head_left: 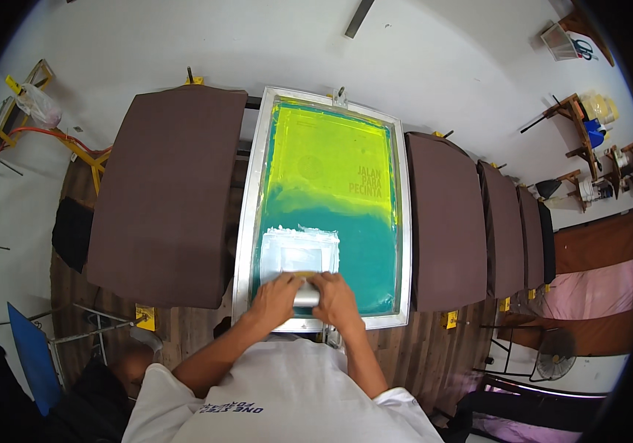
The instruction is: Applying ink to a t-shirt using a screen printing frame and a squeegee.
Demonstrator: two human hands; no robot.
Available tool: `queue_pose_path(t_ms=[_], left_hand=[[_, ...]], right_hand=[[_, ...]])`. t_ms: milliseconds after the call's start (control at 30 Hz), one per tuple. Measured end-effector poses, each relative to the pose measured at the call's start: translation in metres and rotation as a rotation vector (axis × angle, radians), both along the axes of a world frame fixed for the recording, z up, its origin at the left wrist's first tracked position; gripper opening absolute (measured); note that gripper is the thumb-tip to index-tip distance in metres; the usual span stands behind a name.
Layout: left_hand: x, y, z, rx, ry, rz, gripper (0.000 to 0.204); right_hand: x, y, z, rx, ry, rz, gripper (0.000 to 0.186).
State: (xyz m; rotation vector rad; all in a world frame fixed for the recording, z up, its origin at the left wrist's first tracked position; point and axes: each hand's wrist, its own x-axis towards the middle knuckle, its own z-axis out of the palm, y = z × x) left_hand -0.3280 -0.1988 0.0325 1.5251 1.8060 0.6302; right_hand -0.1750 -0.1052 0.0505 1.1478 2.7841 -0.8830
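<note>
Screen-printing frame, silver-rimmed: one. Squeegee: was at the frame's near end, left hand and right hand both clamped on it. White ink: lay spread beyond it, within the frame. Brown platen: sat left of the frame.

A framed screen shows a printing workshop.

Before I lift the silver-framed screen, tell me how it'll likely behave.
The silver frame looks metallic, so it's probably stiff. The bracket at its far edge may make it hinge rather than lift freely. The white paste looks wet, so it might slide if tilted.
</note>
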Motion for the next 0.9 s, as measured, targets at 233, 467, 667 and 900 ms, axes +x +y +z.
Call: queue_pose_path(t_ms=[233,467,667,900], left_hand=[[0.010,-0.026,0.029,-0.185,-0.071,-0.083,0.045],[-0.022,0.031,0.011,0.036,0.047,0.008,0.047],[0.019,-0.044,-0.012,0.126,0.193,-0.098,0.052],[0.000,-0.029,0.032,0.058,0.053,-0.132,0.043]], right_hand=[[0.016,-0.023,0.022,-0.098,-0.109,0.069,0.041],[-0.022,0.034,0.010,0.028,-0.054,0.023,0.048],[0.021,-0.035,-0.009,0.128,-0.044,0.110,0.054],[0.011,-0.020,0.029,-0.012,-0.196,0.139,0.044]])
